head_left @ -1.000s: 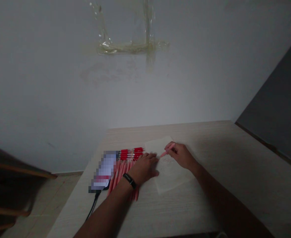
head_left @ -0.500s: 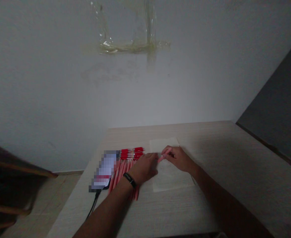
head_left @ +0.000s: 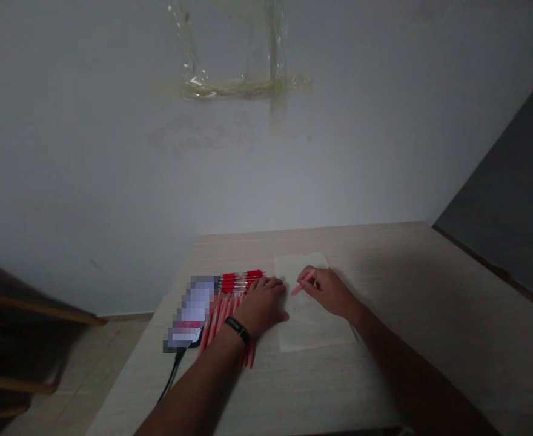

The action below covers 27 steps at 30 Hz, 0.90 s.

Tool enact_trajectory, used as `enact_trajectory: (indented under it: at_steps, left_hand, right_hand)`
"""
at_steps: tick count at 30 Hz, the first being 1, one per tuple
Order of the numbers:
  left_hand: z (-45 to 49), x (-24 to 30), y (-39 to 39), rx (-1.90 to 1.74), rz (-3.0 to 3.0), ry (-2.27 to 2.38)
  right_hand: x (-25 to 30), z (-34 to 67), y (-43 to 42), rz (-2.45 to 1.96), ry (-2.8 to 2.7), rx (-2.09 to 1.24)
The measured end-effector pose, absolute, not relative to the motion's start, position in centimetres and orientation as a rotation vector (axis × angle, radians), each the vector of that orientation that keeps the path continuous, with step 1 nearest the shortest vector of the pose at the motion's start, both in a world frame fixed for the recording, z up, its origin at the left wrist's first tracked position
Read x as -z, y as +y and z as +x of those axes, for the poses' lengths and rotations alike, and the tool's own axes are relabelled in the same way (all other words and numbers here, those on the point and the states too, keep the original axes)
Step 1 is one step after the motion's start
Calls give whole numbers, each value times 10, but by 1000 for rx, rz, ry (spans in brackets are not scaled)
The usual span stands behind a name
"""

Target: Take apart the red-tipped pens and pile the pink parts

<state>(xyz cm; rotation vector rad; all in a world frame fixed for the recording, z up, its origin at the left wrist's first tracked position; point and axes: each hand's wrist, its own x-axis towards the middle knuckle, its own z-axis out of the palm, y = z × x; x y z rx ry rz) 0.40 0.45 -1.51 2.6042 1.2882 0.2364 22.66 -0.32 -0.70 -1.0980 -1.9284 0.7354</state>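
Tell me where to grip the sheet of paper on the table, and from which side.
Take the sheet of paper at its near right corner, coming from the right. It lies flat, so a corner is likely easiest to lift. The left hand rests along its left edge beside the red pens, and the right hand, holding a pink pen, covers the far part.

Matt paper sheet (head_left: 314,318), wood-grain table (head_left: 430,315)
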Motion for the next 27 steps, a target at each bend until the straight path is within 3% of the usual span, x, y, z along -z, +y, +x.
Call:
enact_trajectory:
  at_steps: [27]
  left_hand:
    - [3, 16, 6, -259, 2613, 1277]
  right_hand:
    - [9, 230, -2, -1074, -1938, -830]
